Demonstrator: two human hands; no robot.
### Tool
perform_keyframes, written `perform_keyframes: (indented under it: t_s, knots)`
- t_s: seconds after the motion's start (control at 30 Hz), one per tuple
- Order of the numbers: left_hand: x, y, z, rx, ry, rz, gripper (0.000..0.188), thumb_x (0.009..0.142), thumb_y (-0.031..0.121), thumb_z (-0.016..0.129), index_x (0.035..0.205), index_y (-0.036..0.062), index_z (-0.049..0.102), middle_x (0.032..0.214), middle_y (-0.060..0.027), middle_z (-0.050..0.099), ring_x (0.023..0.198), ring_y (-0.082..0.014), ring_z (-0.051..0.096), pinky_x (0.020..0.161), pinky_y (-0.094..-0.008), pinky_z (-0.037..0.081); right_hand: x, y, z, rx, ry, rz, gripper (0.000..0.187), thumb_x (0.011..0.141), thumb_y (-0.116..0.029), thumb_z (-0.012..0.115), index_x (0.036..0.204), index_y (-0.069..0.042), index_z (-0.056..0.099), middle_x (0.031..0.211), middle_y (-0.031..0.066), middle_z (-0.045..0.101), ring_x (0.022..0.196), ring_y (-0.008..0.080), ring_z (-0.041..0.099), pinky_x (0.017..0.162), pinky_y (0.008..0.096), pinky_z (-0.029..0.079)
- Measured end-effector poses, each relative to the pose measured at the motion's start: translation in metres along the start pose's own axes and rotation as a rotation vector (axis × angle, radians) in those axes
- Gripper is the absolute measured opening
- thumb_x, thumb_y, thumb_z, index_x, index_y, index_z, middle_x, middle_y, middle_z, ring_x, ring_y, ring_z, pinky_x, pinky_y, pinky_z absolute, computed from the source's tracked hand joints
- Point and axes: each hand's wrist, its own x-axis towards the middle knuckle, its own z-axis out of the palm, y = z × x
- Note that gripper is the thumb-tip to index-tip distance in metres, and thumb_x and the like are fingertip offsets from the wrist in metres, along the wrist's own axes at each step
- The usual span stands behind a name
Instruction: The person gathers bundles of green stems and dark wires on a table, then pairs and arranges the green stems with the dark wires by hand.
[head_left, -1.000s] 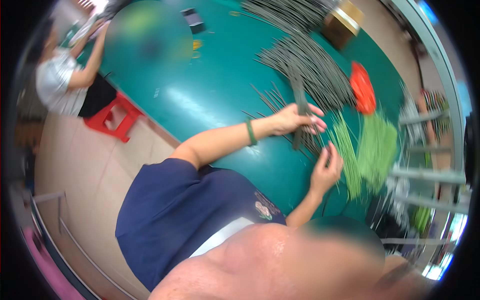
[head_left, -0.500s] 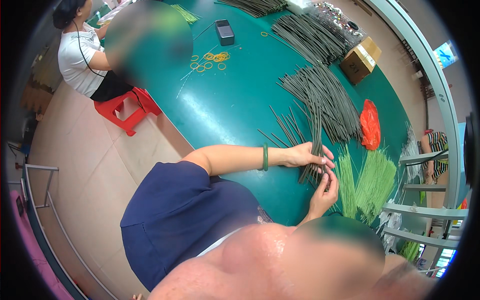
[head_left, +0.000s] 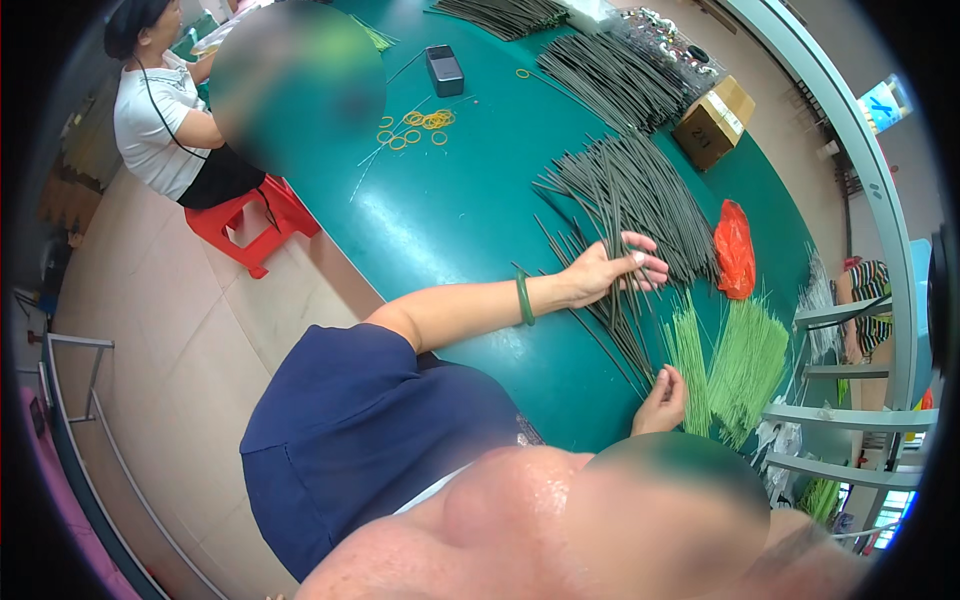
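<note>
My left hand (head_left: 610, 272) has its thumb over a loose bunch of thin dark stems (head_left: 625, 335), while its fingers are partly spread beneath them. The stems fan downward toward my right hand (head_left: 662, 402), whose thumb and fingertips are pinched close to their lower ends. What sits in that pinch is too small to make out. Beyond my left hand lies a big pile of the same dark stems (head_left: 655, 200). Two bundles of light green stems, a narrow one (head_left: 687, 360) and a wider one (head_left: 745, 370), lie to the right of my hands.
A red plastic bag (head_left: 735, 250) and a cardboard box (head_left: 712, 125) lie toward the green table's (head_left: 450, 210) right edge. Yellow rubber bands (head_left: 430, 120) and a dark device (head_left: 444, 70) are farther off. Metal rails (head_left: 850, 420) stand at right. A co-worker (head_left: 160, 120) sits far left.
My left hand has moved up and away with the bunch, and the stems have spread apart. My right hand has dropped lower, away from my left hand.
</note>
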Motion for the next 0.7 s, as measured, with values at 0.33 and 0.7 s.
perform_keyframes:
  t_s: [0.33, 0.7]
  knots:
    - [0.000, -0.013, -0.009, -0.062, 0.119, -0.199, 0.044, 0.108, 0.018, 0.055, 0.149, 0.0088, 0.041, 0.112, -0.0164, 0.070, 0.097, -0.0258, 0.072, 0.086, -0.0428, 0.062, 0.023, 0.036, 0.001, -0.347, 0.131, -0.197, 0.020, 0.098, -0.017, 0.067, 0.113, -0.007, 0.075, 0.114, 0.0103, 0.068, 0.110, 0.0314, 0.057, 0.095, 0.0426, 0.048]
    - [-0.005, -0.011, 0.001, -0.188, 0.074, -0.391, 0.057, 0.100, -0.004, 0.056, 0.152, 0.0060, 0.034, 0.126, -0.0232, 0.063, 0.118, -0.0351, 0.067, 0.103, -0.0501, 0.058, 0.019, 0.044, 0.005, -0.627, 0.209, -0.131, 0.015, 0.091, -0.007, 0.069, 0.105, -0.010, 0.074, 0.106, 0.0067, 0.069, 0.101, 0.0300, 0.060, 0.089, 0.0434, 0.049]
